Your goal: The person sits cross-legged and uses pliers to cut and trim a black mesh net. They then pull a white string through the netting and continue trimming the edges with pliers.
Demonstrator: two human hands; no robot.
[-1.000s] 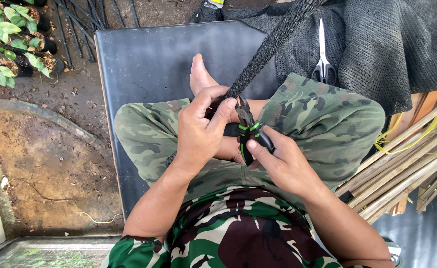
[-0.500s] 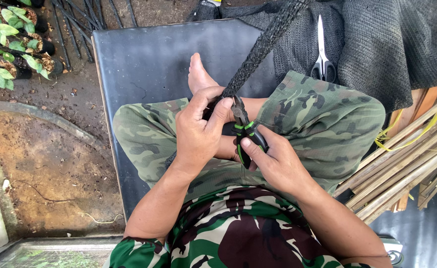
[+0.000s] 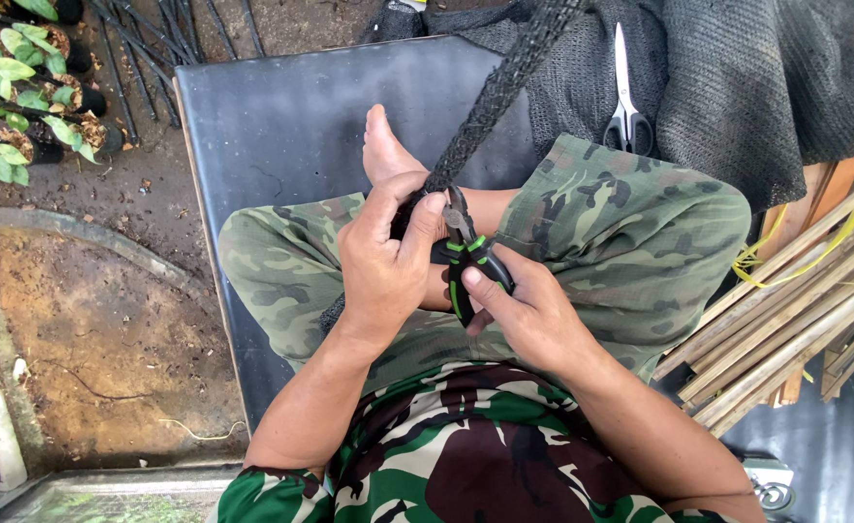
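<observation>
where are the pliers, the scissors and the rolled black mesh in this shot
pliers point(image 3: 467, 260), head view, on the black and green handles in the right hand
scissors point(image 3: 626, 111), head view, near the pivot, above the finger loops
rolled black mesh point(image 3: 504, 87), head view, mid-length of the taut roll

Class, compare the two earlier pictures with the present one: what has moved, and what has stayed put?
Hardly anything moved. The right hand still grips the green-and-black pliers, and the left hand still pinches the rolled black mesh strip at the plier tip; at most, both shifted slightly. The scissors lie where they were.
</observation>
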